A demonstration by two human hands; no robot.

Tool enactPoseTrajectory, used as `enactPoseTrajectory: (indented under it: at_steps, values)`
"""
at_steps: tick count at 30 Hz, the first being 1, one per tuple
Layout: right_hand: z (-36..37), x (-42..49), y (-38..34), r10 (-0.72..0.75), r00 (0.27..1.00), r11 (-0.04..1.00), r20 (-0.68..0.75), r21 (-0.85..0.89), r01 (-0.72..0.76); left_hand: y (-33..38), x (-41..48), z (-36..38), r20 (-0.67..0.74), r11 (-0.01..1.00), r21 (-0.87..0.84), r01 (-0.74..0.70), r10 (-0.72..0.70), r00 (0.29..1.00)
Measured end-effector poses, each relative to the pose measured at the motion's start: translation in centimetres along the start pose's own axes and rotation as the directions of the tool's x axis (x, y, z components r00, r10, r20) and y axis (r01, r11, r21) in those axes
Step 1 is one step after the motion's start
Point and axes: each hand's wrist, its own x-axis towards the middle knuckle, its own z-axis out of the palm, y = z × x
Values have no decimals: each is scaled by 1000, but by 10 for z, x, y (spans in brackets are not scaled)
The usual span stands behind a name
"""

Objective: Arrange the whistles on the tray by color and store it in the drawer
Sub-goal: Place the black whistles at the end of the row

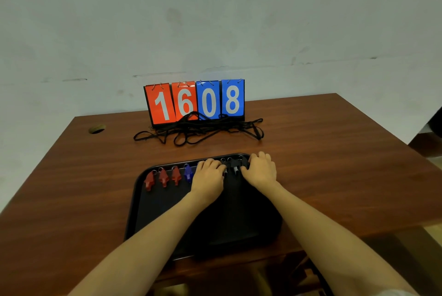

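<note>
A pale, scuffed plaster wall (215, 21) rises behind the worktop (323, 152), a reddish wood-grain laminate. At its near edge sits a black plastic tray (162, 205), rectangular with rounded corners. At the far edge stand a red-and-blue flip scoreboard (195, 102) and tangled black cords (198, 130). Both hands lie knuckles-up at the tray's far rim. The left hand (209, 177) and right hand (259, 171) have curled fingers, and I cannot tell what they pinch. Three red whistles (163, 177), a blue whistle (188, 172) and black whistles (235, 166) line that rim, long axes far-to-near, with their metal rings at the far end.
</note>
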Motion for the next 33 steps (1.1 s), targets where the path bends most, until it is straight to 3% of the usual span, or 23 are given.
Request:
enactPoseTrajectory:
  at_steps: [18, 24, 27, 33]
  values:
    - [-21, -8, -9, 18, 997, 1000, 76, 9, -19, 6, 2, -15, 16, 1000, -12, 15, -15, 1000]
    - [-36, 6, -15, -175, 983, 984, -58, 2, 175, -5, 19, -27, -35, 999, -29, 24, -25, 999]
    - [-39, 22, -26, -233, 972, 971, -28, 50, 234, -22, 35, -38, -20, 998, -31, 51, -52, 998]
    - [-29, 74, -47, -272, 956, 961, 112, 86, 263, -66, 72, -43, 143, 984, -17, 176, -172, 975]
